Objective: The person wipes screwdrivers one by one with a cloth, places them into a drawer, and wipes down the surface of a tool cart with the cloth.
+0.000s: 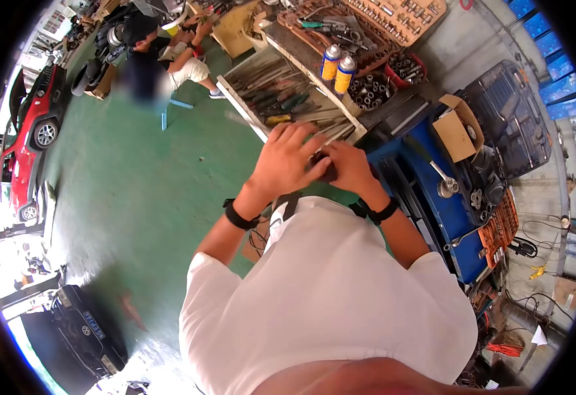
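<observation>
My left hand (289, 158) is held in front of my waist, fingers stretched out and a little spread, its thumb reaching toward my right hand. Close beside it, my right hand (352, 167) is curled around a small dark thing (328, 172), mostly hidden by the fingers, so its kind does not show. Just beyond both hands is a pulled-out drawer (242, 105) full of long tools, among them screwdrivers (294, 102) with green handles. The near edge of the drawer lies close to my left fingertips.
Two spray cans (337, 69) stand on the workbench beside loose sockets (370, 92) and an orange socket case (400, 20). On my right is a blue tool cabinet (426, 191) with a ratchet (444, 181) and a cardboard box (458, 128). A seated person (179, 62) is at upper left.
</observation>
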Demonstrator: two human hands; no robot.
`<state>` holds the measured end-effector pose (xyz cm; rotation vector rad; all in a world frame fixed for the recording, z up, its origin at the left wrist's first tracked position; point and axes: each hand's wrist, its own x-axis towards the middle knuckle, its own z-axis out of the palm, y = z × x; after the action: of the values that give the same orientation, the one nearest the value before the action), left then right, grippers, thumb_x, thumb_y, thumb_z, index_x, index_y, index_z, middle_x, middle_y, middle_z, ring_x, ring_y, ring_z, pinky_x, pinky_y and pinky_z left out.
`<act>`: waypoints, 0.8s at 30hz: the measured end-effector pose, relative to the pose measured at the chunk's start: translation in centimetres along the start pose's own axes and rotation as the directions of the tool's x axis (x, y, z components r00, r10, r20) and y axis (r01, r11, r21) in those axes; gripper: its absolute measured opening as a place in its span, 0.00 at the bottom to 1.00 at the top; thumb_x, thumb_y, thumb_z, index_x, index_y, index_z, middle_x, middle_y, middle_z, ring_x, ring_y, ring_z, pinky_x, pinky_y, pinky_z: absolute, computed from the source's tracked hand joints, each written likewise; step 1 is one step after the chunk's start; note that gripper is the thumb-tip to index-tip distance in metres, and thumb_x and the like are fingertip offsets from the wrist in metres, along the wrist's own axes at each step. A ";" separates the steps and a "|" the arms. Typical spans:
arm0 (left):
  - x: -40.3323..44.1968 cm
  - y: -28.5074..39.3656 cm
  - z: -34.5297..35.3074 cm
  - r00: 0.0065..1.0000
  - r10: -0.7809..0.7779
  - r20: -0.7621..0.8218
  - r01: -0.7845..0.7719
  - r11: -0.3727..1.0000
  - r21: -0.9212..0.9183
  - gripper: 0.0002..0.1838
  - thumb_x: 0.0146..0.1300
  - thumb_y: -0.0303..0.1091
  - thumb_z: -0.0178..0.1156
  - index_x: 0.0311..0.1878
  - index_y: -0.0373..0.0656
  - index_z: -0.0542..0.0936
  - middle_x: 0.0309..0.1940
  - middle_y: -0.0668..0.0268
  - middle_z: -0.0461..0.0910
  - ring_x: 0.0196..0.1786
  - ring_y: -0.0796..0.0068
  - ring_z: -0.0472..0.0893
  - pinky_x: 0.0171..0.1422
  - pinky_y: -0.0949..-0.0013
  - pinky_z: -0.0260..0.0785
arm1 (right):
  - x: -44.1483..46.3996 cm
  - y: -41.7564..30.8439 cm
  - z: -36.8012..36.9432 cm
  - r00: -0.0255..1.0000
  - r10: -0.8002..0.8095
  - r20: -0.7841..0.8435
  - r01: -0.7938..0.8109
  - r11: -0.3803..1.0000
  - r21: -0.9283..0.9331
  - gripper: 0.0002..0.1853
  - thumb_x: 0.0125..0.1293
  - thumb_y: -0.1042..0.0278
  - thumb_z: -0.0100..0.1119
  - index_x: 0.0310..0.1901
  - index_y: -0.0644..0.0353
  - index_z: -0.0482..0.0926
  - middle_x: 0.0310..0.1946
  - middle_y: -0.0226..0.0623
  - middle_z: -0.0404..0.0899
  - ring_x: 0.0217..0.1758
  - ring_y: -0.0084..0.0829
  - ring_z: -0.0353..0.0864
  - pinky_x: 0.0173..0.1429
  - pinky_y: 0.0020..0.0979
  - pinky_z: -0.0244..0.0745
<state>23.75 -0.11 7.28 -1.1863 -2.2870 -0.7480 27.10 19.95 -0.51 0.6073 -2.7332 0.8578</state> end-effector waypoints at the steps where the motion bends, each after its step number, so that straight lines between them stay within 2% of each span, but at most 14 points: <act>1: -1.0 -1.5 1.0 0.978 -0.130 0.165 0.125 0.991 0.042 0.15 0.62 0.47 0.65 0.40 0.45 0.82 0.42 0.61 0.80 0.50 0.61 0.79 0.57 0.59 0.65 | 0.6 0.1 -0.1 1.000 -0.007 -0.016 0.007 1.000 -0.002 0.23 0.42 0.60 0.74 0.41 0.53 0.79 0.32 0.34 0.76 0.38 0.43 0.81 0.34 0.43 0.76; 2: -2.5 -3.3 1.8 0.931 -0.139 0.338 0.080 0.980 0.183 0.19 0.58 0.53 0.68 0.32 0.45 0.80 0.33 0.63 0.81 0.41 0.61 0.80 0.48 0.59 0.69 | 1.0 0.1 -0.1 1.000 -0.010 0.030 0.012 0.999 -0.037 0.21 0.43 0.59 0.74 0.40 0.53 0.79 0.31 0.34 0.76 0.38 0.42 0.81 0.34 0.42 0.77; 3: -3.5 -4.4 2.5 0.928 -0.132 0.347 0.070 0.980 0.184 0.19 0.58 0.53 0.68 0.32 0.45 0.80 0.33 0.63 0.81 0.41 0.61 0.80 0.48 0.59 0.69 | 1.1 0.1 0.0 0.997 -0.005 0.081 0.010 0.998 -0.067 0.19 0.43 0.59 0.73 0.38 0.53 0.79 0.31 0.34 0.76 0.39 0.41 0.81 0.35 0.42 0.77; 4: -4.4 -4.8 3.0 0.908 -0.202 0.366 0.130 0.968 0.213 0.20 0.57 0.53 0.68 0.27 0.45 0.78 0.27 0.64 0.79 0.35 0.60 0.79 0.41 0.59 0.69 | 1.2 0.4 0.2 0.994 -0.062 0.095 0.069 0.995 -0.071 0.18 0.45 0.57 0.73 0.36 0.53 0.79 0.30 0.33 0.75 0.38 0.40 0.81 0.34 0.41 0.77; 5: -5.5 -5.0 3.3 0.881 -0.278 0.382 0.196 0.951 0.241 0.22 0.56 0.54 0.69 0.23 0.45 0.77 0.20 0.65 0.77 0.28 0.59 0.78 0.34 0.59 0.69 | 0.9 0.2 0.3 0.993 -0.051 0.107 0.058 0.996 -0.062 0.18 0.45 0.57 0.73 0.36 0.53 0.79 0.30 0.33 0.75 0.38 0.40 0.81 0.34 0.41 0.77; 6: -5.6 -5.2 3.0 0.879 -0.280 0.386 0.199 0.951 0.237 0.22 0.56 0.54 0.69 0.23 0.45 0.77 0.20 0.65 0.77 0.28 0.59 0.78 0.34 0.59 0.69 | 1.4 -0.1 0.3 0.990 -0.082 0.113 0.087 0.996 -0.037 0.18 0.46 0.57 0.73 0.36 0.53 0.79 0.30 0.33 0.75 0.38 0.40 0.81 0.34 0.41 0.77; 8: -5.8 -5.6 2.0 0.918 -0.302 0.256 0.235 0.937 0.259 0.26 0.54 0.56 0.71 0.17 0.45 0.74 0.14 0.64 0.73 0.21 0.58 0.75 0.26 0.58 0.66 | 2.3 -0.9 0.0 0.985 -0.102 0.138 0.103 0.995 -0.005 0.17 0.48 0.56 0.73 0.37 0.54 0.79 0.30 0.34 0.76 0.37 0.40 0.81 0.36 0.41 0.78; 13: -5.2 -6.1 0.2 0.907 -0.302 0.293 0.228 0.938 0.259 0.31 0.50 0.63 0.71 0.15 0.44 0.75 0.11 0.63 0.72 0.18 0.59 0.75 0.25 0.62 0.68 | 3.3 -0.3 0.4 0.964 -0.101 0.245 0.106 0.994 -0.008 0.20 0.49 0.56 0.72 0.42 0.53 0.79 0.32 0.35 0.78 0.40 0.41 0.81 0.38 0.42 0.79; 16: -5.5 -6.9 -0.4 0.875 -0.379 0.300 0.306 0.915 0.264 0.33 0.47 0.66 0.71 0.13 0.43 0.75 0.10 0.63 0.71 0.16 0.59 0.74 0.22 0.62 0.65 | 3.5 0.3 0.8 0.949 -0.061 0.308 0.066 0.998 -0.005 0.20 0.49 0.56 0.72 0.44 0.53 0.79 0.33 0.36 0.78 0.42 0.43 0.81 0.40 0.44 0.78; 19: -6.0 -8.2 -0.9 0.831 -0.457 0.317 0.373 0.881 0.292 0.35 0.48 0.68 0.70 0.12 0.43 0.75 0.09 0.63 0.70 0.15 0.58 0.74 0.20 0.61 0.64 | 3.0 1.2 0.9 0.946 0.025 0.324 -0.045 0.998 0.054 0.22 0.49 0.57 0.72 0.45 0.53 0.79 0.34 0.38 0.78 0.43 0.46 0.81 0.43 0.45 0.78; 21: -6.4 -8.4 -0.3 0.843 -0.438 0.313 0.355 0.889 0.289 0.35 0.48 0.68 0.70 0.13 0.42 0.75 0.09 0.63 0.70 0.13 0.58 0.71 0.20 0.61 0.63 | 3.3 2.2 1.9 0.926 -0.058 0.374 -0.023 0.978 0.210 0.22 0.48 0.59 0.73 0.45 0.53 0.80 0.36 0.39 0.78 0.44 0.47 0.81 0.45 0.46 0.77; 22: -6.4 -8.4 0.1 0.838 -0.432 0.333 0.340 0.891 0.300 0.35 0.49 0.69 0.69 0.14 0.43 0.76 0.09 0.62 0.70 0.14 0.57 0.72 0.21 0.60 0.63 | 3.9 2.1 2.0 0.902 -0.080 0.424 -0.024 0.972 0.235 0.21 0.46 0.61 0.74 0.43 0.54 0.80 0.36 0.39 0.78 0.45 0.46 0.81 0.46 0.45 0.77; 24: -6.9 -7.5 2.1 0.845 -0.424 0.327 0.342 0.897 0.280 0.34 0.49 0.69 0.69 0.15 0.44 0.77 0.11 0.62 0.72 0.16 0.57 0.74 0.23 0.59 0.64 | 5.0 1.3 2.7 0.907 -0.092 0.410 -0.024 0.963 0.268 0.21 0.45 0.61 0.74 0.42 0.55 0.80 0.36 0.38 0.78 0.44 0.46 0.81 0.46 0.44 0.77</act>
<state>20.86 -6.47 -0.42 -0.8323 -2.9021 -0.4073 21.89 17.73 -1.78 0.9956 -2.9878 1.2274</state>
